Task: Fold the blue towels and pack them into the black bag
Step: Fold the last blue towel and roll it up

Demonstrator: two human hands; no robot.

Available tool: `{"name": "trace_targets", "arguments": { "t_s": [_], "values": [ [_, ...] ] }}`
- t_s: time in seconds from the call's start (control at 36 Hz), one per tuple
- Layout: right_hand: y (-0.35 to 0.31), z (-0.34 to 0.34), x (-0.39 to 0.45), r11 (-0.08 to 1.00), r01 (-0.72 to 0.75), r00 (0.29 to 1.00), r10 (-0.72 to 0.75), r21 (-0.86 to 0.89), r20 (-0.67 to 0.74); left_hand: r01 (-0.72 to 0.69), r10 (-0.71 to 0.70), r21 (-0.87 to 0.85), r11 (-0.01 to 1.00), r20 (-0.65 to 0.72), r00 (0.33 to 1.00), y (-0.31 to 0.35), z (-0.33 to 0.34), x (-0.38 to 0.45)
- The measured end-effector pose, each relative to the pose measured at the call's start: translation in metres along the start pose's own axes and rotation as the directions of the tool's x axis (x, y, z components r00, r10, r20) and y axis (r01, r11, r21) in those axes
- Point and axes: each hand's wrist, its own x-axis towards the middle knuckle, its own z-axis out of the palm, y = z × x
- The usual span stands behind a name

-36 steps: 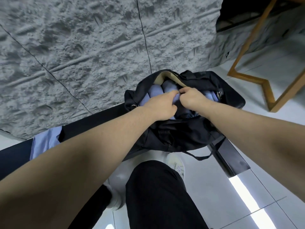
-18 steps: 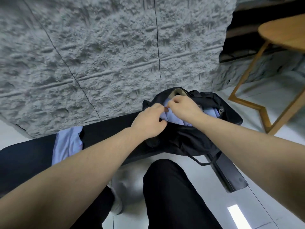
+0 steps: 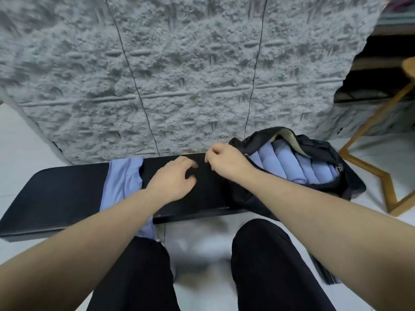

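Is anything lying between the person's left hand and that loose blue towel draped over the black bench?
Nothing visible does. The left hand hovers above bare black bench just right of the loose blue towel, with only open bench top between them. The black bag sits on the other side, to the right.

Both bare forearms reached forward from the lower corners of the view, converging toward twelve o'clock. The left hand (image 3: 174, 179) hovered palm down, its fingers loosely curled and spread, holding nothing. The right hand (image 3: 225, 162) sat just beside it at about two o'clock from the left, knuckles up, its fingers curled in; whether they pinched anything could not be told. Two dark-trousered legs (image 3: 276, 265) showed at six o'clock.
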Motion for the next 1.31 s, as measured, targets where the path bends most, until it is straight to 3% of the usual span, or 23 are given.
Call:
{"name": "trace_targets", "arguments": {
  "t_s": [0.28, 0.39, 0.47, 0.61, 0.75, 0.89, 1.14, 1.25, 1.31],
  "values": [
    [-0.015, 0.072, 0.024, 0.997, 0.009, 0.992, -0.018, 0.074, 0.125, 0.261, -0.26, -0.051, 0.964, 0.025, 0.965, -0.089, 0.019, -0.022],
    [-0.014, 0.101, 0.034, 0.997, -0.002, 0.982, -0.012, 0.078, 0.189, 0.368, -0.368, 0.008, 0.93, -0.015, 0.93, -0.125, 0.03, -0.032],
    [-0.01, 0.12, 0.041, 0.996, -0.02, 0.975, 0.0, 0.088, 0.221, 0.463, -0.461, 0.033, 0.886, -0.051, 0.886, -0.144, 0.037, -0.039],
    [-0.002, 0.149, 0.052, 0.994, -0.047, 0.963, 0.02, 0.097, 0.268, 0.588, -0.593, -0.075, 0.805, -0.121, 0.796, -0.168, 0.048, -0.043],
    [0.007, 0.168, 0.063, 0.986, -0.092, 0.955, 0.048, 0.138, 0.292, 0.662, -0.664, -0.046, 0.748, -0.055, 0.746, -0.182, 0.052, -0.035],
    [0.013, 0.178, 0.073, 0.974, -0.149, 0.949, 0.093, 0.17, 0.302, 0.584, -0.595, -0.13, 0.801, -0.071, 0.8, -0.187, 0.055, -0.023],
    [0.017, 0.186, 0.086, 0.939, -0.278, 0.919, 0.198, 0.204, 0.341, 0.397, -0.409, -0.297, 0.869, 0.023, 0.912, -0.169, 0.073, -0.001],
    [0.019, 0.186, 0.094, 0.937, -0.304, 0.902, 0.225, 0.172, 0.369, 0.34, -0.361, -0.478, 0.81, 0.052, 0.931, -0.157, 0.077, 0.012],
    [0.023, 0.186, 0.096, 0.917, -0.347, 0.892, 0.257, 0.198, 0.372, 0.316, -0.34, -0.489, 0.813, 0.04, 0.939, -0.153, 0.078, 0.016]
  ]
}}
